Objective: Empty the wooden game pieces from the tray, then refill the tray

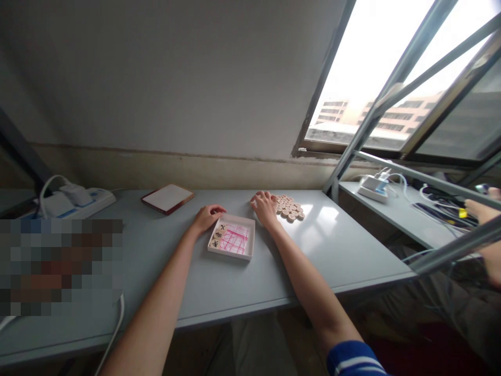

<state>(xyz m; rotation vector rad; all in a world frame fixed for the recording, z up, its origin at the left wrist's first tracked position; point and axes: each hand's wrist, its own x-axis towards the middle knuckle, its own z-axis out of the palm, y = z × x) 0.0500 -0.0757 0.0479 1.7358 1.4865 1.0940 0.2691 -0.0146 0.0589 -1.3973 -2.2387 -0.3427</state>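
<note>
A shallow white square box (251, 237) lies on the grey desk. Its floor bears a sheet with pink grid lines (237, 240), and a few wooden pieces with black characters (218, 235) line its left side. By the box's upper left corner rests my left hand (206, 218), its fingers loosely curved with a gap between thumb and fingers; whether it touches the rim is unclear. Beyond the upper right corner, my right hand (264, 205) is spread low over the desk, fingertips down. Round wooden pieces (288, 208) lie clustered just right of it; anything beneath its palm is hidden.
A white panel with a reddish-brown edge (168, 199) lies back left. Power strips (84, 202) with plugs and cables stand at far left and on the neighbouring desk (373, 188). A metal frame post (340, 172) rises at right. Another person's hand (483, 211) shows at far right.
</note>
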